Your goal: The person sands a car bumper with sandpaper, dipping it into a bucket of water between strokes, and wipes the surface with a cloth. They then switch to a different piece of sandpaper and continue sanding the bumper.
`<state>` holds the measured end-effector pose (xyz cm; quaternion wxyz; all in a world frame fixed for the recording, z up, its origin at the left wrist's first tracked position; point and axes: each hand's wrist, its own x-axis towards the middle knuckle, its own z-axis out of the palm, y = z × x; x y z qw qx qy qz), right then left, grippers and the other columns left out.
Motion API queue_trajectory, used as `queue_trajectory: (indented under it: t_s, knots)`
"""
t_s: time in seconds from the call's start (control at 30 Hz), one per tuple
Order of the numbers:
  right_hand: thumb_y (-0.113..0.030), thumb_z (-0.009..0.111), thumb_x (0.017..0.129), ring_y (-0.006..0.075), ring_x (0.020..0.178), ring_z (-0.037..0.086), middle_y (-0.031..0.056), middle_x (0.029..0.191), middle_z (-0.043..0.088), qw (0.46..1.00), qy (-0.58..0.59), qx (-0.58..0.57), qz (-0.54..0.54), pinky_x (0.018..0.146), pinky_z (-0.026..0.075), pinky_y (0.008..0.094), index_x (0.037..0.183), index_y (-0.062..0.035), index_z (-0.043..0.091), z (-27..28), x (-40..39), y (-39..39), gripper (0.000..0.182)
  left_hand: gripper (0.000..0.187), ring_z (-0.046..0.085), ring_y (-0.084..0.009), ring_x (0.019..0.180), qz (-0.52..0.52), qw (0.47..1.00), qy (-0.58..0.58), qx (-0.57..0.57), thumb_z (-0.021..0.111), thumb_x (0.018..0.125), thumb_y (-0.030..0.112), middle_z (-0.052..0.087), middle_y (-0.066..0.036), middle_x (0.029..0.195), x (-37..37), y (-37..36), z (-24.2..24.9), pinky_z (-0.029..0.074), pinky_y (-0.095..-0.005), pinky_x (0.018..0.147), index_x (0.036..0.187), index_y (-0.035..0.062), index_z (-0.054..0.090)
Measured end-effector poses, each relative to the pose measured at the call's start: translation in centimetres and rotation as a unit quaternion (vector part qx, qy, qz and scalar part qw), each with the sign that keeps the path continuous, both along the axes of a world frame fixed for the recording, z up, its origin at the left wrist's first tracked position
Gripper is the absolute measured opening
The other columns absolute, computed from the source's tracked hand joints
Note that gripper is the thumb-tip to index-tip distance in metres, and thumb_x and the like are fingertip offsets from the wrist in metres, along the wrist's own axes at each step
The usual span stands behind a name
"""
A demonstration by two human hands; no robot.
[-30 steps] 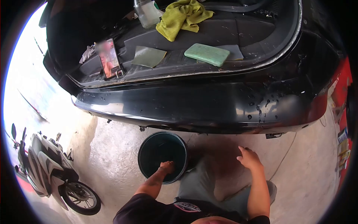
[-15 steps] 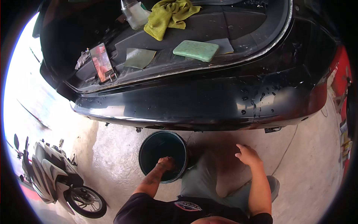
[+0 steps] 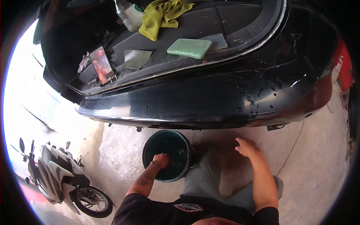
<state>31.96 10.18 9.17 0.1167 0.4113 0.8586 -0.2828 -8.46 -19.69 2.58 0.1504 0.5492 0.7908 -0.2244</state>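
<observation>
left hand shifted leftward inside bucket, right hand still raised

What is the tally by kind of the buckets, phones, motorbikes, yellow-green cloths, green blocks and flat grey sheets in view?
Bucket: 1
Phone: 1
Motorbike: 1
Yellow-green cloth: 1
Green block: 1
Flat grey sheets: 2
Total: 7
</observation>
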Motion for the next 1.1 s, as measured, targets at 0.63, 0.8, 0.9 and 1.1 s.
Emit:
queue_trajectory:
  t_s: [0.63,0.8,0.9,1.1]
  knots:
    - [-0.03,0.069,0.097,0.0329,0.131,0.06,0.0148,0.139,0.064,0.998,0.055,0.025,0.033,0.109,0.049,0.046,0.144,-0.0115,0.058,-0.9,-0.7,-1.6,0.052,0.034,0.072,-0.0353,0.108,0.149,0.98,-0.107,0.073,0.061,0.098,0.043,0.075,-0.017,0.116,0.9,-3.2,7.0,0.057,-0.0475,0.095,0.12,0.0224,0.077]
    - [-0.03,0.07,0.094,0.0334,0.124,0.064,0.0139,0.131,0.068,0.998,0.063,0.027,0.012,0.101,0.054,0.0472,0.133,-0.0118,0.064,-1.6,-0.3,-2.5,0.043,0.024,0.076,-0.0317,0.099,0.184,0.925,-0.233,0.236,0.067,0.098,0.026,0.077,-0.016,0.11,-0.3,-3.3,10.1,0.059,-0.0419,0.086,0.114,0.0114,0.078]
    - [-0.032,0.069,0.095,0.0341,0.123,0.065,0.0139,0.131,0.067,1.0,0.01,-0.01,0.022,0.1,0.054,0.0475,0.134,-0.0125,0.064,-1.7,-0.8,-1.8,0.044,0.016,0.068,-0.0119,0.07,0.161,0.895,-0.291,0.297,0.07,0.096,0.008,0.076,-0.008,0.085,2.4,-0.2,19.1,0.055,-0.0283,0.066,0.108,0.0021,0.077]
    - [-0.033,0.072,0.093,0.0338,0.114,0.069,0.0128,0.121,0.07,0.999,0.006,0.012,0.039,0.093,0.057,0.0472,0.127,-0.0114,0.066,-2.0,-1.4,-2.0,0.04,0.012,0.067,-0.0179,0.069,-0.148,0.877,-0.193,0.415,0.071,0.092,0.001,0.073,-0.01,0.082,10.1,7.9,38.5,0.052,-0.0292,0.068,0.103,0.0004,0.075]
